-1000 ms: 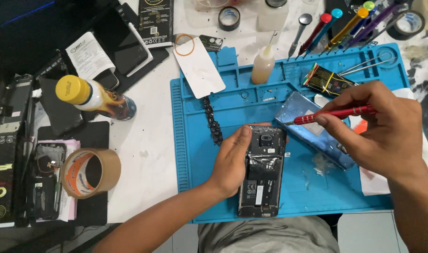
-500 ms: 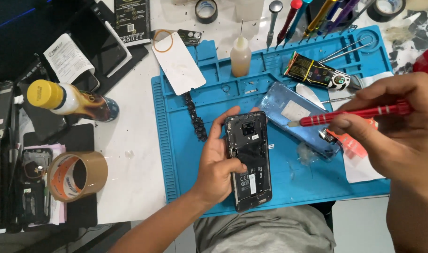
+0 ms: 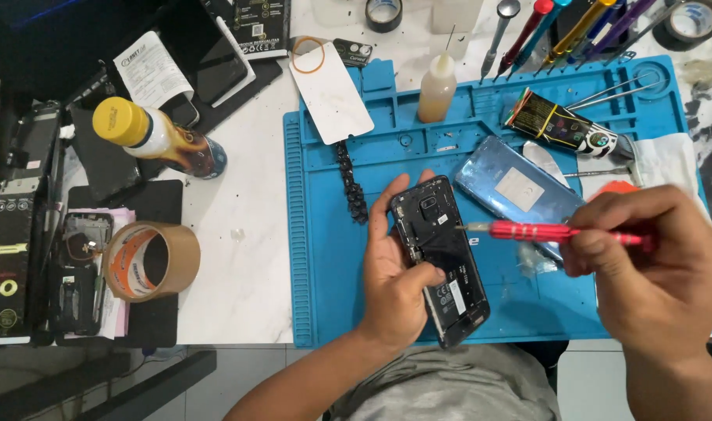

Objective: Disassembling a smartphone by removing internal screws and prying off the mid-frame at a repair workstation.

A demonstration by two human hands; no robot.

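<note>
Head view: blue mat [image 3: 325,257] on the counter [image 3: 239,281] — tape roll [image 3: 149,261] left, glue bottle [image 3: 438,87] and blue back cover [image 3: 516,191] behind. Left hand [image 3: 395,273] grips the opened phone [image 3: 442,261], tilted above the mat. Right hand [image 3: 652,269] pinches a red screwdriver [image 3: 559,231] — tip at the phone's upper right edge.

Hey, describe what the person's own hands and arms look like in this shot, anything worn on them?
Both are bare. The left hand shows no glove, ring or watch, and its forearm is uncovered down to the frame's lower edge. The right hand is likewise ungloved, with no ring or wristband visible and no sleeve on the forearm below it.
</note>
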